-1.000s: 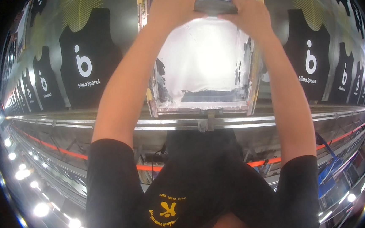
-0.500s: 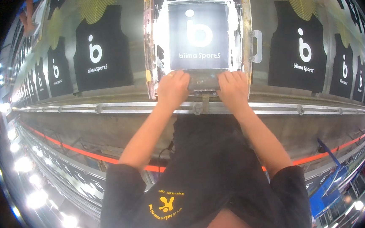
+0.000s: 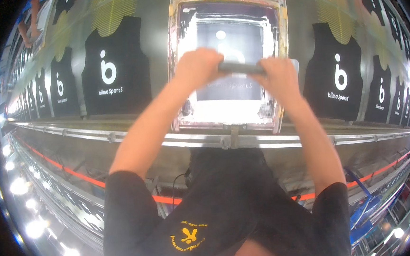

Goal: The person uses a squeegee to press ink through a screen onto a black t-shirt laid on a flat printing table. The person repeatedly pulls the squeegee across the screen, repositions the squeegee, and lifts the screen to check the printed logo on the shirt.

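- The grey bar (image 3: 242, 68) sits level with the middle of the frame, well in from both its near and far ends, and it crosses in front of part of the white emblem; whether its edge touches the mesh, you can't tell from this view.
- Your left hand (image 3: 200, 64) is closed around the bar's left end, with no open gap showing; the fingertips are hidden.
- Your right hand (image 3: 277, 73) is curled just as firmly over the right end, so both of you-sides share the grip.
- Half a second ago you had the bar at the frame's near end; it has since moved away from you, up to the middle.
- White paste (image 3: 232, 112) now lies in a band along the near end, on your side of the dark window (image 3: 238, 93); judging by that, the bar is in mid-travel and the paste has been left behind it.
- The wooden-looking frame (image 3: 282, 32), smeared with white, stands on the grey table (image 3: 153, 27), just beyond the metal rail (image 3: 282, 139).
- Beside it, a black vest on the left (image 3: 117, 96) and a black vest on the right (image 3: 321, 91) lie flat, each bearing a white emblem; both are clear of your hands.
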`<state>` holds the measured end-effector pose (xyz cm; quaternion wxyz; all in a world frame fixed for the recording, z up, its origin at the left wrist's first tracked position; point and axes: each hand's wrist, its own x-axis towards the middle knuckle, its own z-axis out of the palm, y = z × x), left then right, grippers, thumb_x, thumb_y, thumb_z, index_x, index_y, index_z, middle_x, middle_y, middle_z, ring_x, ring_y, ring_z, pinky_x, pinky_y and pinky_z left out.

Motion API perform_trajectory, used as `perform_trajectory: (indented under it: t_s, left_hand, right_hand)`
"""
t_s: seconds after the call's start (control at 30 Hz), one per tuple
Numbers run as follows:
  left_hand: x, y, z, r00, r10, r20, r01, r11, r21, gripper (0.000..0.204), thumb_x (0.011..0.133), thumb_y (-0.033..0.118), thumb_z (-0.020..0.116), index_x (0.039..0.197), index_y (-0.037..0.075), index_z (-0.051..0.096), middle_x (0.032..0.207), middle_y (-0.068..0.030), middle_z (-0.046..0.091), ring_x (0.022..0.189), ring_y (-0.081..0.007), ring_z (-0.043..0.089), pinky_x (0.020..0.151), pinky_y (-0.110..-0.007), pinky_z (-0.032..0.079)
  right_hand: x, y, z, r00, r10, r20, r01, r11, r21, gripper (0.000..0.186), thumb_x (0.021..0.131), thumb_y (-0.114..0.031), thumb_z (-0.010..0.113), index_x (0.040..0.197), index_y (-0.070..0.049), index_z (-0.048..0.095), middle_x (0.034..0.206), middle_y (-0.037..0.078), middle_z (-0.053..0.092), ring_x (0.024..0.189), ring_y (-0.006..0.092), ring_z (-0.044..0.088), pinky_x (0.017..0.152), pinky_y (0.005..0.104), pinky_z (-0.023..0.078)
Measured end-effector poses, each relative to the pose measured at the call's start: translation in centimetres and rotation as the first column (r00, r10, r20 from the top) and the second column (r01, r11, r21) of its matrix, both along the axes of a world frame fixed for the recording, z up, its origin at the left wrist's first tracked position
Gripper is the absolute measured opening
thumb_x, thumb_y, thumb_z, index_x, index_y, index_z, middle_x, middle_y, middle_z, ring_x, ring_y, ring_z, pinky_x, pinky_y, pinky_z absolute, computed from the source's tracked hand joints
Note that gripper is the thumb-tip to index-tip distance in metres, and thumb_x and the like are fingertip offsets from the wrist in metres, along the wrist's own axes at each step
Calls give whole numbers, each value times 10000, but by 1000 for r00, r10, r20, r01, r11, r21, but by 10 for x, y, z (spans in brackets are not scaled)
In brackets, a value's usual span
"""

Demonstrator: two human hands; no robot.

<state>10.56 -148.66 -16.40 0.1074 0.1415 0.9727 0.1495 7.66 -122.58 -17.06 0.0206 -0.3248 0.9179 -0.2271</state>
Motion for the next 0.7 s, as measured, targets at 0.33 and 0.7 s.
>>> perform_trajectory:
  t_s: [0.33,0.7]
  left_hand:
    - [-132,-23,-16,992,54,-115,-62,995,-72,515,828,631,764,898,121,748,777,-101,718,780,-337,720,679,-464,556]
    - [71,9,-21,982,64,-175,-43,991,123,337,674,349,921,763,140,672,760,-36,654,755,-275,686,639,-416,551]
  right_hand:
    - [-133,-43,-9,967,-236,92,218,961,173,451,812,-475,852,972,-63,758,910,131,760,890,354,735,786,477,560]
    - [57,-5,-12,998,-21,52,17,998,68,343,693,-263,912,818,-83,649,814,91,664,799,313,662,745,458,471]
